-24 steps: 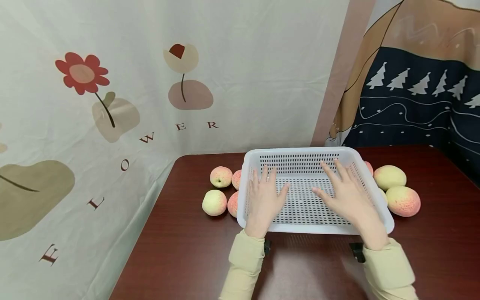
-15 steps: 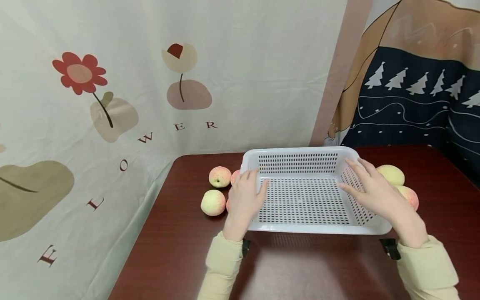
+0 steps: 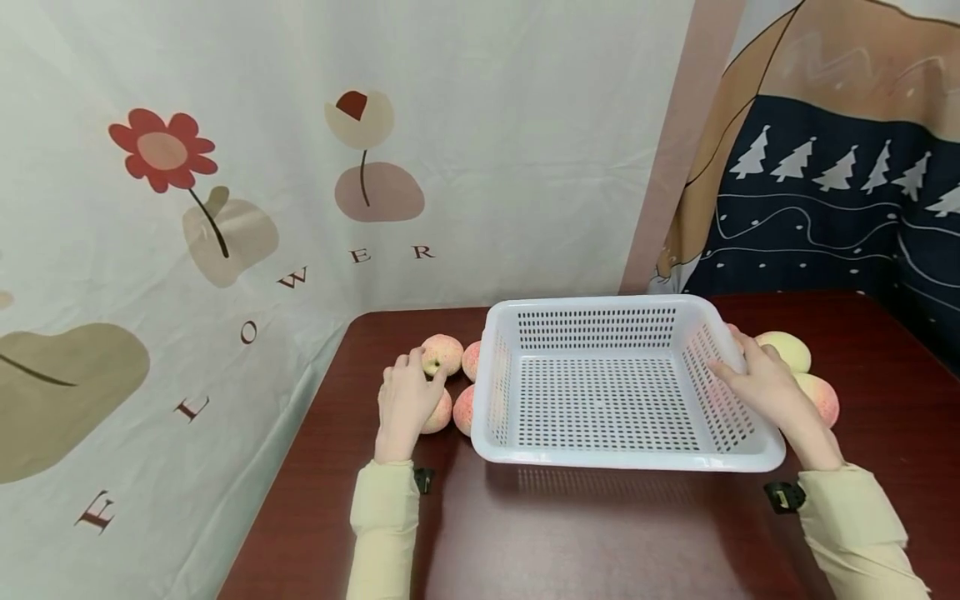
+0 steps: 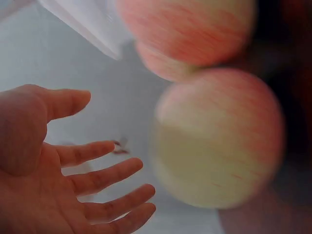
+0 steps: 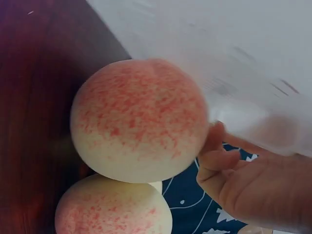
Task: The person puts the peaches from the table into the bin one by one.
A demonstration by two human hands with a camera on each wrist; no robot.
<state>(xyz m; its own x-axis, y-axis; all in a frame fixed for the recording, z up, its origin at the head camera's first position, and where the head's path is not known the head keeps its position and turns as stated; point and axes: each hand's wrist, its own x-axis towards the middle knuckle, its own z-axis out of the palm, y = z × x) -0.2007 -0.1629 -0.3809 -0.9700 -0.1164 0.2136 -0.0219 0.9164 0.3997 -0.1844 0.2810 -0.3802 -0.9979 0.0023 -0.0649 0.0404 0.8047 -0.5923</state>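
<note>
In the head view a white perforated plastic basket stands between two groups of peaches. My left hand is over the left group, partly covering the near-left peach; the far-left peach lies just past its fingers. The left wrist view shows that hand with fingers spread, apart from a peach. My right hand straddles the basket's right rim, thumb on the inner side. In the right wrist view its fingers curl outside the basket wall, right beside a red-flecked peach.
Two more peaches sit against the basket's left side, one being the front peach. At right, a pale peach and a redder peach lie beyond the right hand. A printed cloth hangs behind the dark wooden table.
Both hands have moved outward from over the basket's inside, the left to the peaches at left, the right to the right rim. The basket has stayed about where it was.
</note>
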